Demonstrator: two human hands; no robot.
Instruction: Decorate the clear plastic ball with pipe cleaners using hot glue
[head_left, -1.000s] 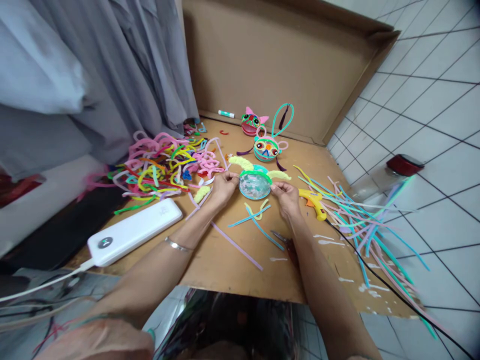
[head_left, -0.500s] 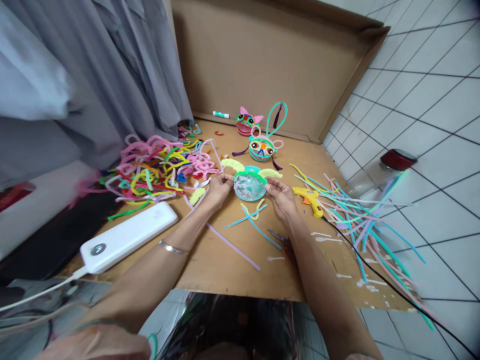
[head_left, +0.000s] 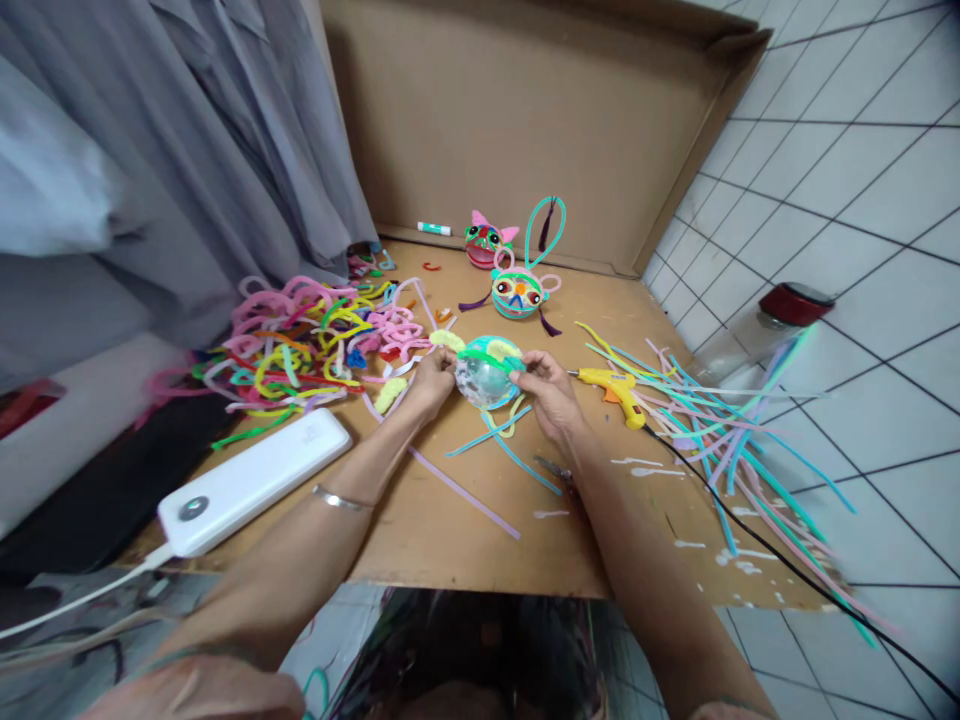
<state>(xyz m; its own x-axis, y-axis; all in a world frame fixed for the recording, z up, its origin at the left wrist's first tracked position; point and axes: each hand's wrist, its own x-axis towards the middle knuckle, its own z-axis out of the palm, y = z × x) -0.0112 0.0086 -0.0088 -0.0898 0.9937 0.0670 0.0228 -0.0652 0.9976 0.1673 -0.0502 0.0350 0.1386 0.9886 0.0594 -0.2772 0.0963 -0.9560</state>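
Note:
Between my two hands is a clear round ball (head_left: 480,384) with a green fuzzy band, turquoise edging and pale yellow fuzzy ear-like pieces. My left hand (head_left: 437,380) pinches its left side. On the right side, my right hand (head_left: 550,392) grips it with thumb and fingers near the green band. Crossed blue pipe cleaners (head_left: 491,432) and a short yellow one lie on the table just below the ball. A yellow glue gun (head_left: 616,390) rests right of my right hand. Scissors (head_left: 555,467), partly hidden by my right forearm, lie nearer me.
Tangled colourful pipe cleaners (head_left: 300,335) are heaped at left, behind a white power bank (head_left: 255,482). Two finished-looking decorated balls (head_left: 516,292) stand at the back. Straight pipe cleaners (head_left: 720,420) spread at right beside a jar with a red lid (head_left: 795,303). The glue gun's black cord crosses there.
The ball has turned and tipped in my hands, its right yellow piece now lying over the green band. Both hands have shifted slightly with it, and the whole view has moved a little.

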